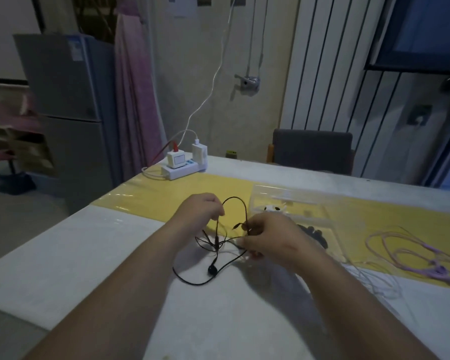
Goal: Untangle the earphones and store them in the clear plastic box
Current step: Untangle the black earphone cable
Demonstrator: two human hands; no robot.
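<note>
The black earphones (212, 269) are a thin, knotted cord: one loop arches up, one bud rests on the white table (109, 242). Just to their right sits the clear plastic box (270, 188). Well beyond it, purple earphones (439, 269) lie loosely coiled.

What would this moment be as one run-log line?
stage: untangling | left hand: pinches cord of black earphones | right hand: pinches same cord | clear plastic box: behind hands | purple earphones: loose, right
</note>
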